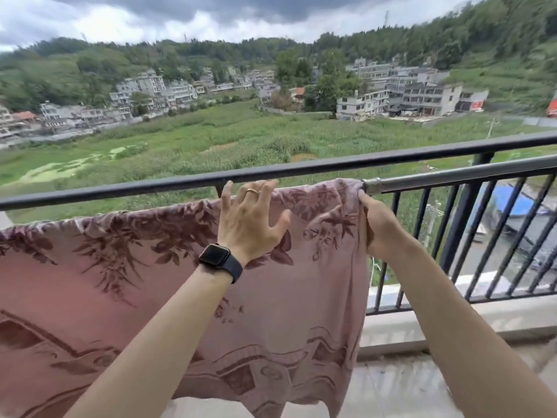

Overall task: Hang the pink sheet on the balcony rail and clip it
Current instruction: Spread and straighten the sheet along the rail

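Note:
The pink sheet (126,282) with a dark leaf pattern hangs draped over a silver pole (452,178) that runs just inside the black balcony rail (301,168). My left hand (250,218), wearing a ring and a black watch, lies flat with spread fingers on the sheet's top fold. My right hand (375,224) grips the sheet's right edge just below the pole's metal joint. No clip is in view.
The rail's black vertical bars (470,236) stand on a low concrete ledge (452,324) at the right. The tiled balcony floor (407,384) lies below. Beyond the rail are green fields, houses and wooded hills.

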`<action>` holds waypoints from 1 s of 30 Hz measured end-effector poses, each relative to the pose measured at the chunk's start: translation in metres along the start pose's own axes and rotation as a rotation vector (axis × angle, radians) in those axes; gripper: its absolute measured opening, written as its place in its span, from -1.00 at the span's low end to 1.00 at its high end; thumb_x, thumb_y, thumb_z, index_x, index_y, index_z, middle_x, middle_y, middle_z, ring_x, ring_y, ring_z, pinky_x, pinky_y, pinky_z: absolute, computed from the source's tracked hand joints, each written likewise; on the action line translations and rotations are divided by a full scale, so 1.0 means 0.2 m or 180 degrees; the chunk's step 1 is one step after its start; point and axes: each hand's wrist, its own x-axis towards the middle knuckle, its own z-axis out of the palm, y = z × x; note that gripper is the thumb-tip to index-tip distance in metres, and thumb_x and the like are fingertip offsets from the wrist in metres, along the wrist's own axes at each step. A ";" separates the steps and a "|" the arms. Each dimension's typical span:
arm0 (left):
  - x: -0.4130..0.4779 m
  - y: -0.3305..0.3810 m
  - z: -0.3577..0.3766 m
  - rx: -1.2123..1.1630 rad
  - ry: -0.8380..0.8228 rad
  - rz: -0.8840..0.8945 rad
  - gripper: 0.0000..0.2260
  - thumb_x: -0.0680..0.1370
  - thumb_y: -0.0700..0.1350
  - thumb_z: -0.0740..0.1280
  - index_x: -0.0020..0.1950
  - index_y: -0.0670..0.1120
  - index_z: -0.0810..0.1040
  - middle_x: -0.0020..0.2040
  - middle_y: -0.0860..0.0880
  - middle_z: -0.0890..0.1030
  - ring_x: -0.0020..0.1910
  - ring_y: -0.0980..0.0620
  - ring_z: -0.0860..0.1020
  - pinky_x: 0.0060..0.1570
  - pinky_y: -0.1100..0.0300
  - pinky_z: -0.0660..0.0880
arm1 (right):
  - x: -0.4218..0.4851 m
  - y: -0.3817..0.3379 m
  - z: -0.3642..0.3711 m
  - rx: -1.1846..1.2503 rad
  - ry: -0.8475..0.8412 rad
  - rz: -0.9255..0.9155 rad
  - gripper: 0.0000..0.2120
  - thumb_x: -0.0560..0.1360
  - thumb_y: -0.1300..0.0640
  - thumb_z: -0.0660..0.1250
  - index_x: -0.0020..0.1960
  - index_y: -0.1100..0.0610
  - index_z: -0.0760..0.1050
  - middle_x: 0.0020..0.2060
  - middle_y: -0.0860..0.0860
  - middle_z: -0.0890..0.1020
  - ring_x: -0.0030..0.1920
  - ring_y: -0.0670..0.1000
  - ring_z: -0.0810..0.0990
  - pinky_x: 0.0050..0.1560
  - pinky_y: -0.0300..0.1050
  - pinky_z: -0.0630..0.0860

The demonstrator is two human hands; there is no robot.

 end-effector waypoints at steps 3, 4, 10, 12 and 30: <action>0.10 0.17 0.10 -0.0087 -0.0065 0.0121 -0.46 0.57 0.30 0.08 0.38 -0.01 0.42 0.06 -0.09 0.66 0.13 -0.12 0.57 0.35 -0.16 0.25 | -0.01 -0.10 -0.04 -0.0423 0.0023 0.0026 -0.59 0.66 0.02 0.14 0.25 0.27 0.59 0.17 0.25 0.64 0.20 0.25 0.61 0.28 0.21 0.50; 0.12 0.18 0.14 -0.0026 -0.0040 0.0255 -0.49 0.59 0.29 0.08 0.35 -0.02 0.45 0.02 -0.09 0.66 0.06 -0.12 0.59 0.24 -0.11 0.35 | -0.03 -0.15 -0.06 -0.0623 0.0101 -0.0116 -0.65 0.64 0.04 0.20 0.20 0.24 0.63 0.14 0.23 0.67 0.16 0.24 0.64 0.25 0.20 0.54; 0.16 0.06 0.26 0.0240 0.0719 0.0979 -0.65 0.66 0.03 0.14 0.36 -0.07 0.51 0.03 -0.07 0.66 -0.08 -0.13 0.62 -0.07 -0.02 0.52 | -0.12 -0.37 -0.11 -0.1319 0.0819 -0.1217 -0.80 0.54 0.07 0.41 -0.06 0.20 0.69 -0.18 0.13 0.74 -0.14 0.12 0.74 -0.09 -0.03 0.67; 0.14 0.01 0.27 0.0296 0.0969 0.1152 -0.68 0.67 -0.07 0.16 0.39 -0.07 0.50 0.10 -0.06 0.66 -0.04 -0.11 0.62 -0.01 -0.02 0.54 | -0.13 -0.35 -0.13 -0.1305 0.0887 -0.1315 -0.82 0.54 0.06 0.42 -0.10 0.17 0.70 -0.23 0.08 0.74 -0.17 0.09 0.74 -0.14 -0.11 0.66; 0.06 0.86 0.17 0.0212 -0.0483 -0.0682 -0.47 0.45 0.29 0.03 0.07 -0.09 0.49 -0.06 -0.05 0.63 -0.03 -0.14 0.57 -0.08 -0.04 0.46 | -0.10 -0.12 -0.26 -0.2069 -0.0454 -0.1336 -0.67 0.57 0.05 0.36 0.32 0.03 0.56 0.12 -0.09 0.66 0.07 -0.13 0.65 0.13 -0.16 0.60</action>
